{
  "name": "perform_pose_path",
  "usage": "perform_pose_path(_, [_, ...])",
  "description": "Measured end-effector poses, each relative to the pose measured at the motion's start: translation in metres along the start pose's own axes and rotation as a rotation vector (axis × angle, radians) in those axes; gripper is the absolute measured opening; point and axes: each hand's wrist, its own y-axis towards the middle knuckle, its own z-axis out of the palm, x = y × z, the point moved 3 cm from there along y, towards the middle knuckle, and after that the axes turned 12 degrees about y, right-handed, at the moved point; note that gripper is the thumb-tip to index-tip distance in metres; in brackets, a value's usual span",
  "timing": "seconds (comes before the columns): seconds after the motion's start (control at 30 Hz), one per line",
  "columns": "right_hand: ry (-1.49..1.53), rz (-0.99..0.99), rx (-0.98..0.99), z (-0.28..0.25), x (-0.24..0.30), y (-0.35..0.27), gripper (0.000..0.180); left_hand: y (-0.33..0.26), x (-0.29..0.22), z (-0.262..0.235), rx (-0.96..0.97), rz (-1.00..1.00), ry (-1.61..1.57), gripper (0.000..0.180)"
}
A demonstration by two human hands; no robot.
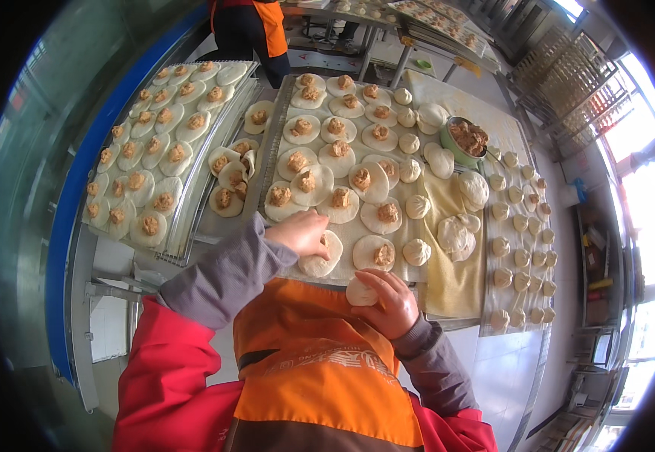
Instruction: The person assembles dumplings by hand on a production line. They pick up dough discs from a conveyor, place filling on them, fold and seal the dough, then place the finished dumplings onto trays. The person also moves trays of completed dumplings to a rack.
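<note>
My left hand (303, 232) reaches over the near edge of the middle tray (271, 162), its fingers bent together over a flat dough round (323, 264). A bit of filling shows by its fingertips; what they pinch, if anything, is hidden. In front of my apron, my right hand (393, 303) is closed around a pale piece of dough (360, 293). Just beyond it lies a dough round topped with orange-brown filling (384, 256). More filled rounds cover the tray in rows. A column of pleated buns (417, 252) runs along their right side.
Left stands a rack tray (184, 177) of filled rounds. To the right are a green bowl of filling (467, 141), dough lumps (455, 238), a yellow cloth (448, 290) and a board of small buns (521, 258). Another person in an orange apron (271, 29) stands beyond.
</note>
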Motion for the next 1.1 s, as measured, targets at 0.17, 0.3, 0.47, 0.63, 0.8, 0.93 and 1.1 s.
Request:
perform_pose_path(0.17, [-0.063, 0.062, -0.047, 0.004, -0.011, 0.004, 0.06, -0.02, -0.005, 0.001, -0.11, 0.052, 0.062, 0.05])
perform_pose_path(0.3, [-0.136, 0.12, -0.091, 0.005, -0.02, 0.017, 0.059, -0.047, -0.025, 0.019, -0.273, 0.093, -0.167, 0.046])
perform_pose_path(0.47, [-0.189, 0.079, -0.11, 0.014, -0.029, 0.04, 0.056, -0.085, -0.023, 0.02, -0.361, -0.097, -0.886, 0.05])
perform_pose_path(0.63, [-0.224, 0.121, 0.044, 0.059, -0.038, 0.071, 0.061, -0.129, -0.033, 0.038, -0.316, -0.23, -1.769, 0.051])
perform_pose_path(0.8, [-0.33, -0.016, -0.177, 0.064, -0.025, 0.067, 0.054, -0.144, -0.047, 0.046, -0.32, -0.263, -1.85, 0.049])
perform_pose_path(0.93, [0.812, 0.496, 0.012, 0.08, -0.028, 0.022, 0.035, -0.138, -0.059, 0.041, -0.699, -0.245, -1.347, 0.042])
perform_pose_path(1.1, [0.874, 0.491, -0.136, 0.092, -0.03, 0.001, 0.024, -0.131, -0.074, 0.056, -0.658, -0.203, -1.163, 0.035])
